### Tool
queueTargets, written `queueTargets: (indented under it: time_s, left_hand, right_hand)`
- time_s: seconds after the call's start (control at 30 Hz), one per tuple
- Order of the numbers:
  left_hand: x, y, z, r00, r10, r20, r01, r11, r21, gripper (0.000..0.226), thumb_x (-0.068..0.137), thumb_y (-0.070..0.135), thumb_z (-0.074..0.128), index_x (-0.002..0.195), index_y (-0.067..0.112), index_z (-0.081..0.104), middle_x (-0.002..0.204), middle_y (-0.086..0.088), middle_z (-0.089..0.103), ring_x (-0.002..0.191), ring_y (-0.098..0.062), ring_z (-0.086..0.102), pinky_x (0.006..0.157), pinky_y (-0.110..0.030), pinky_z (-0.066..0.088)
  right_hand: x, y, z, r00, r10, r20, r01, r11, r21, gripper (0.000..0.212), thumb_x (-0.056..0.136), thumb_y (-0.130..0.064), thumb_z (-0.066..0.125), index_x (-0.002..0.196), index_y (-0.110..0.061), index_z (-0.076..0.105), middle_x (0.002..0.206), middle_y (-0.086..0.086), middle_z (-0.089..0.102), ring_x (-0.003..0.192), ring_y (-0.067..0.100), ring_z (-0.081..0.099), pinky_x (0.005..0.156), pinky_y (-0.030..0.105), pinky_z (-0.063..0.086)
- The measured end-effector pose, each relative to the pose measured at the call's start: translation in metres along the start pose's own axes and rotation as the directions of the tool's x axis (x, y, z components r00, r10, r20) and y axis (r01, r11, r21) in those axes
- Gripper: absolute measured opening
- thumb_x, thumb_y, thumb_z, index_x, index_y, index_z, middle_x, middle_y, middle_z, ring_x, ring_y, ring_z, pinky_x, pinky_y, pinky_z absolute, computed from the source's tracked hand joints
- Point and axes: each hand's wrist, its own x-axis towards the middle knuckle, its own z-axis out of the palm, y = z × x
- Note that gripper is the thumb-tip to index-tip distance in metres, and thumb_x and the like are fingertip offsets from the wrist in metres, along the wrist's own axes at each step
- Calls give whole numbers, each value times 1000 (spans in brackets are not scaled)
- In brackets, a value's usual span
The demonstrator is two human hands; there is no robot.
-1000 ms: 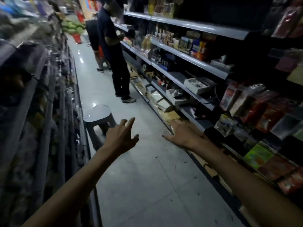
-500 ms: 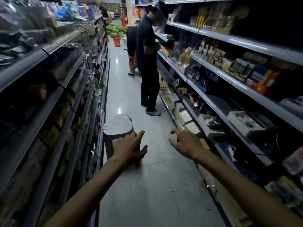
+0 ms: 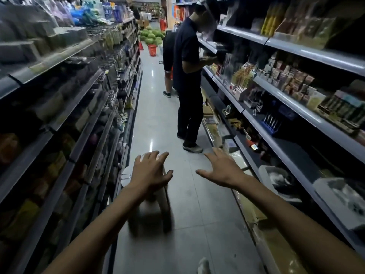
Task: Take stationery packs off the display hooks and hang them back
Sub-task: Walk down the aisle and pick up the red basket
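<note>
Both my arms stretch forward over a shop aisle. My left hand (image 3: 150, 172) is empty with fingers spread, hovering above a grey plastic stool (image 3: 160, 200). My right hand (image 3: 221, 170) is also empty and spread, out over the floor beside the lower right shelves. No hooks with hanging stationery packs show in this view. Boxed stationery items (image 3: 290, 80) stand on the right shelves, well beyond my right hand.
A person in dark clothes (image 3: 188, 80) stands mid-aisle facing the right shelving (image 3: 276, 95), with a second person behind. Shelving with blurred goods (image 3: 65, 107) lines the left. Watermelons in a red basket (image 3: 152, 37) sit at the far end. The tiled floor (image 3: 197, 224) runs between.
The view has swung left and up, from the hanging packs on the right to looking straight down the aisle. Both hands stayed empty and spread, now closer to the stool.
</note>
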Motion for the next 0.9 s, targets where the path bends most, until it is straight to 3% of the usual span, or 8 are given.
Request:
queueTargets:
  time_s: [0.1, 0.33, 0.47, 0.63, 0.9]
  left_hand:
    - [71, 0, 1, 1000, -25, -18, 25, 1000, 18, 75, 86, 66, 45, 154, 34, 37, 156, -4, 45, 145, -27, 39, 118, -54, 29]
    - [228, -8, 0, 996, -87, -21, 87, 996, 18, 86, 80, 69, 31, 159, 35, 27, 156, -3, 45, 146, -25, 37, 118, -56, 29]
    - [300, -18, 7, 993, -114, -17, 114, 993, 17, 90, 78, 75, 23, 160, 39, 23, 164, -4, 34, 153, -26, 27, 120, -60, 23]
    - [398, -50, 24, 989, -150, -1, 150, 989, 3, 78, 93, 71, 44, 161, 42, 19, 170, -4, 22, 157, -28, 17, 122, -60, 19]
    - [565, -129, 44, 983, -184, -6, 184, 983, 28, 77, 92, 70, 43, 159, 38, 24, 167, -6, 28, 153, -27, 25, 122, -55, 24]
  right_hand:
    - [68, 25, -19, 1000, -25, 6, 25, 1000, 13, 88, 91, -70, 55, 162, -29, 22, 170, 11, 13, 157, 31, 9, 125, 48, 11]
    - [227, 74, -62, 998, -59, 18, 59, 998, 5, 88, 90, -72, 52, 161, -28, 23, 169, 11, 17, 156, 31, 12, 126, 48, 13]
    - [312, 87, -79, 995, -92, 28, 92, 996, 3, 91, 90, -73, 52, 162, -27, 21, 168, 11, 18, 156, 30, 15, 125, 48, 16]
    - [427, 94, -85, 991, -130, 34, 129, 991, 24, 96, 86, -76, 54, 162, -27, 20, 168, 11, 20, 156, 30, 17, 123, 49, 25]
    - [637, 75, -91, 978, -196, 76, 199, 980, -29, 92, 90, -69, 56, 162, -23, 21, 168, 13, 20, 155, 30, 20, 124, 46, 24]
